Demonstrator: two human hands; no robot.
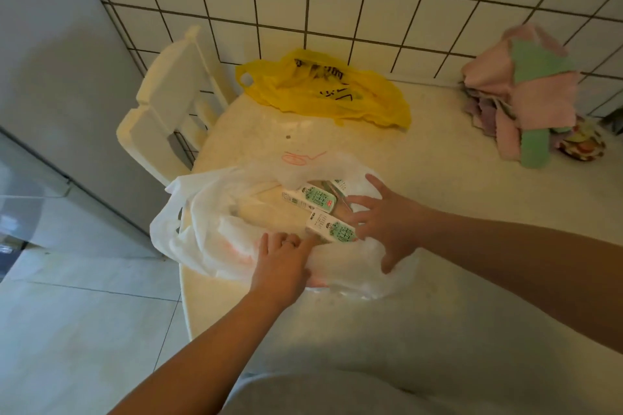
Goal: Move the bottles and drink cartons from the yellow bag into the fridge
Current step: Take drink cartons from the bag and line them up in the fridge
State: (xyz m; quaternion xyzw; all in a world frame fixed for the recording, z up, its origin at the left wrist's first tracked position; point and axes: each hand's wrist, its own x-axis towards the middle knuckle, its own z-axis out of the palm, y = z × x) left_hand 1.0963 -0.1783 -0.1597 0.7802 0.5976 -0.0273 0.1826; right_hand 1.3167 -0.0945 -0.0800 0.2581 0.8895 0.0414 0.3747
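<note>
While both bare arms reach forward from the near edge of the round cream table (438, 212), the tall grey fridge (50, 77) stands to the left of this table, well apart from the hands. A white plastic chair (168, 94) is pushed against the table's far left edge. On the table's near left part lies a crumpled white plastic bag (202, 229), open on top. The flat yellow plastic bag (337, 91) with black print lies at the far side of the table, near the tiled wall, and looks nearly empty. A pile of pink and green cloths (526, 91) sits on the table's far right part.

The right hand (387, 222) hovers palm down over the white bag, fingers spread wide, fingertips just beside the cartons. The left hand (279, 266) rests on the bag; its index finger is stretched out and touches the nearest carton, the other fingers bent a little.

Three small white-and-green drink cartons (312, 200) lie inside the white bag, between the two hands.
</note>
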